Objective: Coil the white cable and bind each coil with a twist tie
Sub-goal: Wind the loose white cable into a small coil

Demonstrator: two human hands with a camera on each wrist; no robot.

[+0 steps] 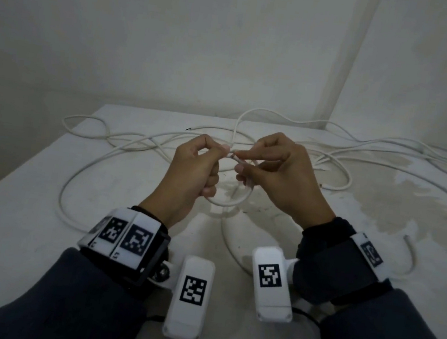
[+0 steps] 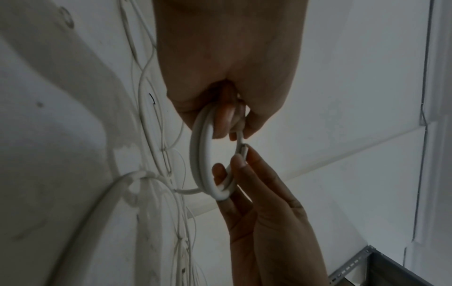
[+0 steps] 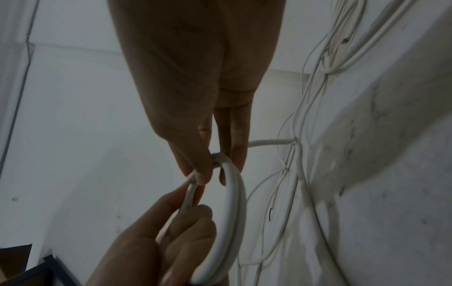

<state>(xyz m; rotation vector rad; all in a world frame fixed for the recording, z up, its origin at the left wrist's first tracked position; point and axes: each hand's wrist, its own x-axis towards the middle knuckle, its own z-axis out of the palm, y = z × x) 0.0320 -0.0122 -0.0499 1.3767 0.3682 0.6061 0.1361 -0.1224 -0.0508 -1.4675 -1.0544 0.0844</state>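
Observation:
Both hands hold a small coil of white cable (image 1: 226,202) above the table (image 1: 43,203). My left hand (image 1: 219,163) grips the coil's left side with curled fingers (image 2: 223,123). On the right side, my right hand (image 1: 238,161) pinches the coil between thumb and fingers (image 3: 203,168). A thin white strip (image 2: 244,150), apparently the twist tie, lies against the coil (image 2: 203,154) at my right fingertips. From the coil (image 3: 234,212) the cable runs on to loose loops (image 1: 135,144) spread over the table.
More white cable (image 1: 388,150) trails off the table's back right by the wall corner. A short black piece of wire (image 1: 188,129) lies at the back of the table. Stains (image 1: 382,194) mark the table's right side. A metal shelf frame (image 2: 367,259) stands beyond the table.

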